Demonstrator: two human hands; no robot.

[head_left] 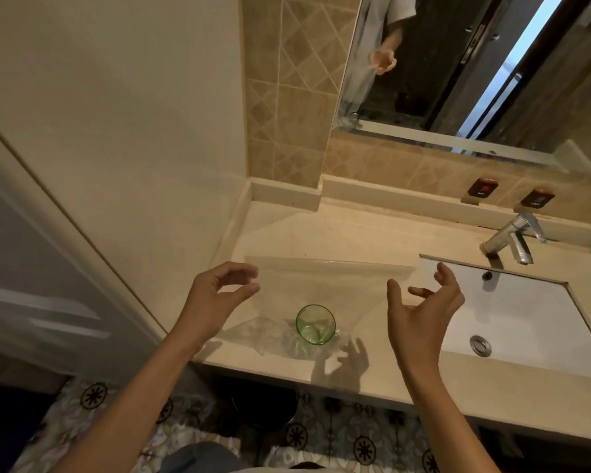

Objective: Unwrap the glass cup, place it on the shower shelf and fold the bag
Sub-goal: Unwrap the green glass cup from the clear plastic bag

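Observation:
A green glass cup (315, 325) stands upright on the beige counter (338, 230), near its front edge. It rests on the crumpled lower part of a clear plastic bag (325, 288). The bag's flat sheet rises behind the cup, spread between my two hands. My left hand (219, 295) is at the sheet's upper left corner, thumb and forefinger curved and apart. At the sheet's right edge, my right hand (423, 308) has its fingers spread. Neither hand visibly pinches the bag, and I cannot tell whether any fingertip touches it.
A white sink basin (533, 312) with a chrome tap (512, 237) is set in the counter to the right. A mirror (458, 70) hangs above, and tiled wall lies behind. A cream wall and a door panel (31, 268) stand at the left. A dark bin (263, 404) sits under the counter.

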